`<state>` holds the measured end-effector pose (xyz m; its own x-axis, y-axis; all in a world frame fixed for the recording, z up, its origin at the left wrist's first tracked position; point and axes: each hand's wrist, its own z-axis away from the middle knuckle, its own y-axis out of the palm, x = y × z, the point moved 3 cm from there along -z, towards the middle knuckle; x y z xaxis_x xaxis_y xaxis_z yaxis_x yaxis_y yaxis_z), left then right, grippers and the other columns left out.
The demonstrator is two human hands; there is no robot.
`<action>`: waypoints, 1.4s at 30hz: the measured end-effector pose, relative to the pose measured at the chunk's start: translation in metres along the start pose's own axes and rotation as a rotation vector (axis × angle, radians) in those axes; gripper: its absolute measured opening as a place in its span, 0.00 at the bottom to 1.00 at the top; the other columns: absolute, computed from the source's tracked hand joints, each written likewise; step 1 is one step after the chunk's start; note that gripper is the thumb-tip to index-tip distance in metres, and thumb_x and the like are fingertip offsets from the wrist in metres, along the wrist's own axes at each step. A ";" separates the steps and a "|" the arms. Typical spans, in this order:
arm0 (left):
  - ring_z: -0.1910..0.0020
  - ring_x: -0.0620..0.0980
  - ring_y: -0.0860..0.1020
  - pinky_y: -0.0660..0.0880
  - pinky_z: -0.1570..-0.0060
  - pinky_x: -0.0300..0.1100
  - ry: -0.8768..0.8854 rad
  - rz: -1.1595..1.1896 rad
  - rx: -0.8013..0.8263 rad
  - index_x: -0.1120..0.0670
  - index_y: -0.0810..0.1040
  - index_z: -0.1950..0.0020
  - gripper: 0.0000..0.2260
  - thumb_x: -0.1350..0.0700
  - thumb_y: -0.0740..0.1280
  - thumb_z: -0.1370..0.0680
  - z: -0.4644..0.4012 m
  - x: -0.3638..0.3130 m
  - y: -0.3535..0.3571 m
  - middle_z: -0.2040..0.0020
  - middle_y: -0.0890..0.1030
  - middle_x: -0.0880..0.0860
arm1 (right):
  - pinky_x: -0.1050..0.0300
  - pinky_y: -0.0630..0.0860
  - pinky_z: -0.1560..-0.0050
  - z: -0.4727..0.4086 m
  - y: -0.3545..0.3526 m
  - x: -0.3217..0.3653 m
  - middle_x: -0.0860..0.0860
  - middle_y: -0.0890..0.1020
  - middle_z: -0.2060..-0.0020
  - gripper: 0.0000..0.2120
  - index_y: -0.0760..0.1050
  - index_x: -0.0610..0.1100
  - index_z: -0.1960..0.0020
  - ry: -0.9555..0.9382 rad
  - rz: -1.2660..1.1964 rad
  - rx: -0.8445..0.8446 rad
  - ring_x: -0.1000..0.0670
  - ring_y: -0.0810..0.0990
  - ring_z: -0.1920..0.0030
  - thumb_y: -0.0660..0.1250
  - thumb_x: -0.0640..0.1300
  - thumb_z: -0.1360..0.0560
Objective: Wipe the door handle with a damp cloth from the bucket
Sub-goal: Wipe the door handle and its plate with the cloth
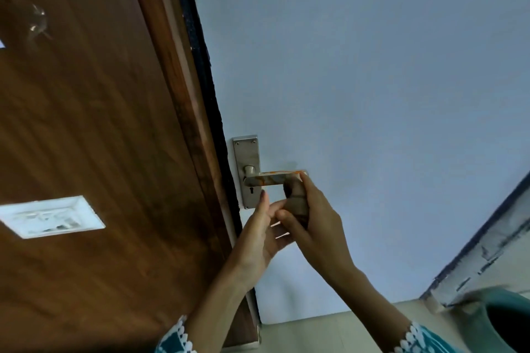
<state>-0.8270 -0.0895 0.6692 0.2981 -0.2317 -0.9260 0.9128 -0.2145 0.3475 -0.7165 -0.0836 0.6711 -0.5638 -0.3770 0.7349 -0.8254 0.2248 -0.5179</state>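
A metal lever door handle (272, 179) on a steel backplate (248, 152) sits on a pale blue door (372, 66). Orange smears run along the lever's top edge. My right hand (321, 223) is just below the lever's free end, closed around a small brownish object (298, 203) that touches the lever's underside; I cannot tell what the object is. My left hand (258, 235) is beside it with fingers apart, its fingertips near the keyhole and the object. A teal bucket (504, 321) shows at the lower right corner. No cloth is clearly in view.
A brown wooden panel (86, 152) fills the left side, with a white switch plate (51, 216) on it. A dark strip runs between panel and door. A worn pale skirting edge (487, 252) slants along the right, above the light floor.
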 end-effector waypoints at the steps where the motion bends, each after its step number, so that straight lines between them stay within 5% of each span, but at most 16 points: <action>1: 0.47 0.49 0.82 0.78 0.47 0.46 0.010 -0.124 -0.010 0.51 0.80 0.42 0.23 0.40 0.55 0.25 0.002 -0.002 -0.003 0.50 0.85 0.51 | 0.70 0.74 0.53 0.002 0.000 -0.003 0.59 0.77 0.49 0.30 0.60 0.50 0.28 0.023 -0.014 0.015 0.64 0.76 0.54 0.68 0.49 0.26; 5: 0.59 0.45 0.82 0.79 0.55 0.46 0.271 -0.821 -0.266 0.51 0.83 0.53 0.11 0.49 0.62 0.21 0.003 -0.016 -0.026 0.61 0.84 0.51 | 0.65 0.74 0.62 0.001 0.006 -0.001 0.53 0.82 0.59 0.27 0.63 0.45 0.31 0.019 0.021 0.115 0.52 0.81 0.62 0.68 0.45 0.27; 8: 0.67 0.41 0.79 0.75 0.70 0.34 0.719 -0.939 -0.568 0.57 0.83 0.52 0.13 0.51 0.62 0.22 0.015 -0.039 -0.047 0.66 0.82 0.48 | 0.56 0.76 0.59 -0.020 -0.002 0.010 0.50 0.83 0.53 0.23 0.71 0.46 0.36 -0.131 0.194 -0.015 0.47 0.81 0.56 0.71 0.41 0.30; 10: 0.62 0.40 0.78 0.73 0.64 0.29 1.009 -1.057 -0.668 0.61 0.82 0.52 0.13 0.55 0.61 0.23 0.022 -0.058 -0.062 0.61 0.82 0.49 | 0.57 0.75 0.59 -0.039 -0.003 0.019 0.51 0.84 0.51 0.20 0.75 0.46 0.40 -0.221 0.313 -0.107 0.47 0.81 0.55 0.72 0.38 0.31; 12: 0.49 0.46 0.77 0.75 0.51 0.39 1.171 -1.232 -0.735 0.63 0.82 0.49 0.12 0.60 0.61 0.23 0.020 -0.072 -0.076 0.52 0.83 0.55 | 0.59 0.73 0.60 -0.056 0.006 0.027 0.52 0.84 0.53 0.15 0.77 0.46 0.45 -0.305 0.405 -0.140 0.48 0.82 0.56 0.69 0.37 0.31; 17: 0.26 0.57 0.60 0.58 0.29 0.58 1.093 -1.524 -0.857 0.62 0.64 0.28 0.23 0.55 0.59 0.21 -0.010 -0.089 -0.097 0.27 0.66 0.61 | 0.54 0.77 0.58 -0.073 0.063 0.031 0.48 0.84 0.60 0.12 0.79 0.44 0.56 -0.448 0.533 0.041 0.47 0.82 0.59 0.57 0.37 0.30; 20: 0.24 0.57 0.52 0.45 0.28 0.59 1.040 -1.627 -0.923 0.60 0.53 0.24 0.27 0.48 0.53 0.19 -0.032 -0.092 -0.108 0.25 0.54 0.58 | 0.55 0.79 0.48 -0.069 0.079 0.025 0.45 0.86 0.54 0.16 0.82 0.41 0.52 -0.424 0.596 0.054 0.46 0.84 0.52 0.56 0.40 0.28; 23: 0.24 0.56 0.50 0.39 0.28 0.55 1.045 -1.701 -1.011 0.58 0.51 0.24 0.26 0.45 0.47 0.18 -0.044 -0.090 -0.116 0.25 0.54 0.56 | 0.55 0.77 0.46 -0.067 0.071 0.020 0.46 0.86 0.51 0.22 0.82 0.41 0.47 -0.429 0.527 0.017 0.47 0.84 0.49 0.51 0.39 0.30; 29: 0.23 0.49 0.41 0.38 0.28 0.56 1.161 -1.754 -1.057 0.54 0.44 0.22 0.27 0.45 0.47 0.18 -0.049 -0.085 -0.120 0.25 0.54 0.54 | 0.58 0.78 0.53 -0.070 0.036 -0.020 0.49 0.85 0.50 0.25 0.81 0.44 0.44 -0.308 0.517 -0.015 0.47 0.84 0.51 0.73 0.28 0.39; 33: 0.23 0.50 0.42 0.39 0.28 0.58 1.205 -1.733 -1.093 0.54 0.42 0.22 0.28 0.45 0.48 0.18 -0.053 -0.083 -0.120 0.22 0.43 0.52 | 0.59 0.76 0.56 -0.073 0.031 -0.024 0.51 0.86 0.55 0.20 0.80 0.44 0.47 -0.280 0.542 -0.004 0.48 0.84 0.55 0.73 0.30 0.37; 36: 0.23 0.50 0.43 0.42 0.28 0.60 1.230 -1.720 -1.116 0.54 0.44 0.22 0.28 0.45 0.49 0.18 -0.055 -0.081 -0.121 0.22 0.49 0.54 | 0.58 0.77 0.60 -0.075 0.054 -0.002 0.49 0.85 0.60 0.15 0.80 0.43 0.51 -0.379 0.576 0.015 0.47 0.84 0.60 0.72 0.34 0.37; 40: 0.23 0.50 0.44 0.41 0.28 0.59 1.262 -1.738 -1.096 0.54 0.44 0.22 0.29 0.44 0.50 0.18 -0.056 -0.080 -0.123 0.21 0.40 0.48 | 0.59 0.78 0.64 -0.077 0.076 0.030 0.49 0.85 0.66 0.13 0.80 0.43 0.59 -0.458 0.596 0.081 0.49 0.84 0.66 0.78 0.45 0.41; 42: 0.23 0.50 0.44 0.40 0.28 0.59 1.277 -1.742 -1.078 0.54 0.44 0.22 0.29 0.44 0.50 0.18 -0.055 -0.079 -0.126 0.21 0.39 0.48 | 0.58 0.78 0.62 -0.078 0.075 0.026 0.48 0.85 0.64 0.10 0.80 0.43 0.57 -0.476 0.572 0.095 0.47 0.84 0.64 0.75 0.42 0.37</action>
<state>-0.9496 0.0082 0.6902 -0.9924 0.0837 0.0900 0.0538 0.9543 -0.2939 -0.7953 -0.0064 0.6859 -0.8121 -0.5777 0.0819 -0.3894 0.4321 -0.8135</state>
